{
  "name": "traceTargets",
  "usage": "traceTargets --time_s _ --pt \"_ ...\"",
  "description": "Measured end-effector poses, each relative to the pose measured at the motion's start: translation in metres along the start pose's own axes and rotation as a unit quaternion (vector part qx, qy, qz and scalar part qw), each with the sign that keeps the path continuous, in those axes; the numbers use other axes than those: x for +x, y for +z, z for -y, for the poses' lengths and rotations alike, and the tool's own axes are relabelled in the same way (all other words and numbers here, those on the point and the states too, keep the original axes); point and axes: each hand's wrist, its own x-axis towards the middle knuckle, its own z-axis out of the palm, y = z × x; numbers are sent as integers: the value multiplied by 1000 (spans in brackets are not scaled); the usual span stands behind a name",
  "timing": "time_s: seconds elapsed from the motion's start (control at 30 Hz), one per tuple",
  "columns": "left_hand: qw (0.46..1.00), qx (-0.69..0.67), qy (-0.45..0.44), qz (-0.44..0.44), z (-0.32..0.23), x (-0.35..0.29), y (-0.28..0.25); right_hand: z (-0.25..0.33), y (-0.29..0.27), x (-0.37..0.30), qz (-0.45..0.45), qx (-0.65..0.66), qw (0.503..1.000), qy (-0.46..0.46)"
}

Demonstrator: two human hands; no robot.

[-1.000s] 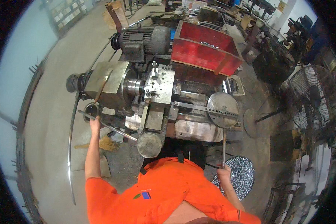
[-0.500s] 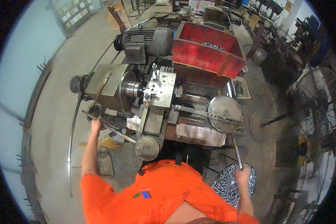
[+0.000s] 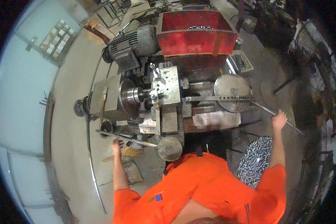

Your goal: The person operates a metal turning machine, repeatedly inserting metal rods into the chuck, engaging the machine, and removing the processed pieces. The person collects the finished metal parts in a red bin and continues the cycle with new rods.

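My right hand [image 3: 279, 120] is closed around a long metal lever [image 3: 265, 108], which slants from a round steel disc [image 3: 232, 86] on the right of the lathe-like machine [image 3: 112, 93]. My left hand [image 3: 117, 145] is just below the left lever [image 3: 132, 139], apart from it, its fingers loosely spread. That lever runs to a smaller round disc [image 3: 170, 148] at the machine's front. Between the discs and the spindle chuck [image 3: 133, 95] is a tool slide block [image 3: 171, 84] with bolts. A perforated flat bar [image 3: 205, 98] joins the slide to the large disc.
A red box [image 3: 198, 43] holding small metal parts stands behind the machine, beside a motor [image 3: 132, 44]. Several shiny small parts [image 3: 255, 160] lie piled low on my right. A straw brush [image 3: 132, 151] is at lower left, a fan [image 3: 306, 43] at far right.
My right hand has swung its lever outward and away from me, to the right. My left hand has come off the left lever. The view has shifted.
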Motion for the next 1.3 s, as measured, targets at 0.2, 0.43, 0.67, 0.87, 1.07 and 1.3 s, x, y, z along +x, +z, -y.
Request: traceTargets --time_s 0.2,0.43,0.67,0.87,1.07,1.3 --pt "717 668 183 81 0 -18 72 -6 -6 -8 -22 -3 1000 -14" --pt "827 532 134 -120 97 1 106 -3 -11 0 -12 -30 999 -14" --pt "794 578 174 68 42 -9 86 -8 -4 -5 -44 -24 999 -9" --pt "865 455 197 -72 50 -35 90 13 -25 -16 -11 16 999 37" --pt "850 510 122 46 77 -28 68 44 -21 -63 -125 80 986 -71" --pt "865 483 94 96 9 -42 45 102 -77 -27 -91 221 961 -139"
